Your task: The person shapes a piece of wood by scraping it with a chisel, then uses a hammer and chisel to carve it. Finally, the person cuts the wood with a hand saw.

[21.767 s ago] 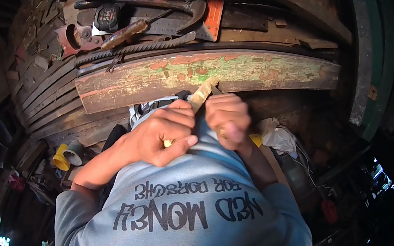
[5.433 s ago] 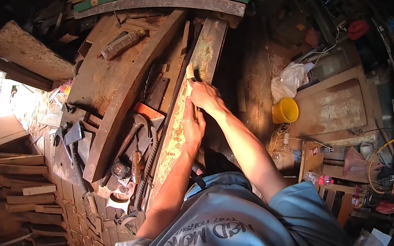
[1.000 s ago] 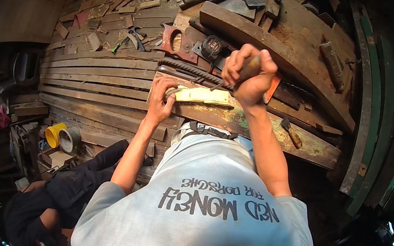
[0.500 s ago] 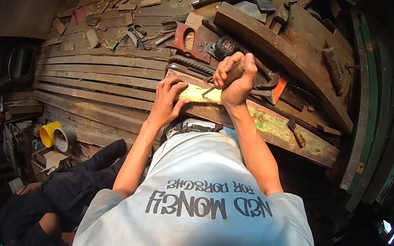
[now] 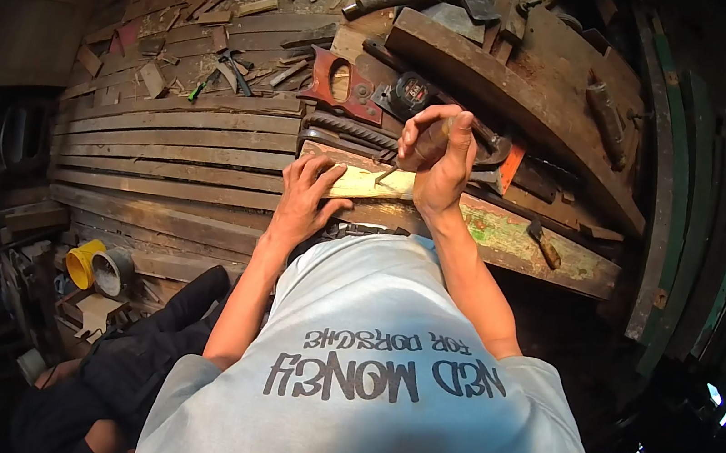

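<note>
My left hand (image 5: 301, 195) grips the left end of a pale yellow piece of wood (image 5: 359, 184), which lies on a worn reddish board (image 5: 574, 262). In my right hand (image 5: 439, 168) is a tool with a brown wooden handle (image 5: 430, 144), the fingers wrapped round it. Its thin metal shaft slants down to the left, and the tip is at the pale wood's upper face. Just beyond my hands lie a twisted metal bar (image 5: 353, 131), a red-handled saw (image 5: 342, 84) and a black tape measure (image 5: 410, 92).
A thick curved plank (image 5: 509, 90) crosses the bench, with an axe (image 5: 475, 1) behind it. A small wooden-handled tool (image 5: 545, 247) lies at right. Slats with wood scraps (image 5: 153, 80) spread left. A person in dark clothes (image 5: 139, 357) and a yellow bucket (image 5: 83, 263) are lower left.
The view has shifted slightly. My right hand and its tool sit a little lower, and the tool's handle is tilted a bit differently. My left hand still holds the pale wood.
</note>
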Demonstrator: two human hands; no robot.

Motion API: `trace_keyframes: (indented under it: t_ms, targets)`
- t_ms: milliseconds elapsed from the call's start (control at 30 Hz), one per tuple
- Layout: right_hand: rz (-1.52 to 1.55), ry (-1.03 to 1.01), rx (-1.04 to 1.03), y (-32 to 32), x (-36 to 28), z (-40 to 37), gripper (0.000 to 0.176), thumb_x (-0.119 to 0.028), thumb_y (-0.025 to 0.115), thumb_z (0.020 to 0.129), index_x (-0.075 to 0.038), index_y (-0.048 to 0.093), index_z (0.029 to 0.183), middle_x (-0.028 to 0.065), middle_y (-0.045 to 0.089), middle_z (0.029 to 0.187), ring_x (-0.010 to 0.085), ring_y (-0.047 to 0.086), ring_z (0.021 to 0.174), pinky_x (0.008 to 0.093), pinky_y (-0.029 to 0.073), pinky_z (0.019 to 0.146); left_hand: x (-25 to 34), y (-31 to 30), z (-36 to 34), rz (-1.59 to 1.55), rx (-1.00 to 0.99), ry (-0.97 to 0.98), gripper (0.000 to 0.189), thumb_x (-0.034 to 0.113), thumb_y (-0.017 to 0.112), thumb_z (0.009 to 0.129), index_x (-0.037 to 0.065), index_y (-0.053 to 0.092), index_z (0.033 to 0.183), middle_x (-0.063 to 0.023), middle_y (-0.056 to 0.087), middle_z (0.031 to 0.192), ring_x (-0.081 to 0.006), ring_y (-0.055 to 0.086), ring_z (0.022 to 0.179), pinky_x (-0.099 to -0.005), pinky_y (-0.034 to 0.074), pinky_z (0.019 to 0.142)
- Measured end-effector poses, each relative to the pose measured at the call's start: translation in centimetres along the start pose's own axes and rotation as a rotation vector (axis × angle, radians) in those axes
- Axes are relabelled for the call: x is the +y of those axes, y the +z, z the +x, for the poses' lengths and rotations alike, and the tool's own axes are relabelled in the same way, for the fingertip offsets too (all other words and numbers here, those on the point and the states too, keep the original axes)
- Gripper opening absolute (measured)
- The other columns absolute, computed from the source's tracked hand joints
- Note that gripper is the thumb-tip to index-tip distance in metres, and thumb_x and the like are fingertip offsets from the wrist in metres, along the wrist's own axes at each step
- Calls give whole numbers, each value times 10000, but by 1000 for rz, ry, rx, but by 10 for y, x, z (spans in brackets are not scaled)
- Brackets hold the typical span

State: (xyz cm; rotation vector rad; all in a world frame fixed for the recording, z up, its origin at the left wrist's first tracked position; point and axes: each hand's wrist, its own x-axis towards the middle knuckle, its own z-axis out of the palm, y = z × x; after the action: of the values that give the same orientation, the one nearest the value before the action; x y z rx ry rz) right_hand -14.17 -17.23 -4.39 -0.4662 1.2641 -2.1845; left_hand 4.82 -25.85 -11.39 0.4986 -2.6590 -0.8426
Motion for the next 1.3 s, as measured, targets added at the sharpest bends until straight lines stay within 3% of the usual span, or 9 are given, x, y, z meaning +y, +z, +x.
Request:
trace_keyframes:
  t_ms: [100,233,433,567,600,800,1033,1233,1300]
  targets:
    - [29,13,-60,-5,-7,2,503,-497,402,969,-20,516,858,84,540,674,109,493,577,221,405,520,-7,-2,5,52,-13,43,527,286,737,748,80,563,1200,-99,518,1140,-287,433,1119,-414,332,959]
    - [149,-212,-90,-20,-28,12,407,-431,484,948,-41,486,833,67,496,697,165,505,670,304,448,651,-5,-9,22,-3,24,80,449,255,727,764,71,581,1146,-81,586,986,-273,518,932,-386,388,868]
    - [204,-231,-23,-41,-65,4,366,-387,479,954,-45,457,828,59,436,680,158,474,560,317,463,534,2,-2,32,-332,58,-67,215,152,679,823,20,633,985,-101,649,864,-262,588,766,-353,441,753]
    - [229,-184,2,-47,-69,-4,358,-378,461,960,-49,448,818,57,420,659,131,442,502,280,425,480,0,-12,30,-525,-179,-356,155,146,611,870,-6,640,889,-136,641,846,-262,602,761,-353,454,687]
    - [231,-187,7,-47,-68,-5,358,-378,461,960,-49,448,818,57,420,659,131,442,502,280,425,480,-3,-9,29,-503,-175,-356,148,139,602,873,-4,635,858,-133,602,761,-274,565,733,-352,442,689]
    - [124,-113,-13,-44,-57,-13,407,-447,404,959,-75,424,795,29,381,608,116,387,476,269,379,454,1,0,41,-69,32,-27,135,142,613,867,11,630,841,-110,524,806,-284,479,813,-368,412,744]
    - [242,-118,-65,-39,-34,-22,441,-426,447,956,-1,479,842,84,469,653,135,459,541,263,406,510,7,-8,39,-111,-38,55,221,189,701,784,54,647,951,-95,537,894,-272,493,895,-378,408,792]
    - [142,-266,-113,-42,-30,-16,347,-355,508,961,-13,527,907,76,508,761,141,526,661,254,426,553,14,-8,21,29,-144,-19,315,233,716,774,29,616,992,-121,525,884,-305,524,824,-399,424,739]
    - [151,-249,-85,-40,-32,-19,328,-346,525,953,-29,515,868,71,518,779,125,527,639,229,412,527,20,-4,14,22,-111,-226,283,233,706,790,16,599,937,-135,518,866,-320,528,786,-400,435,694]
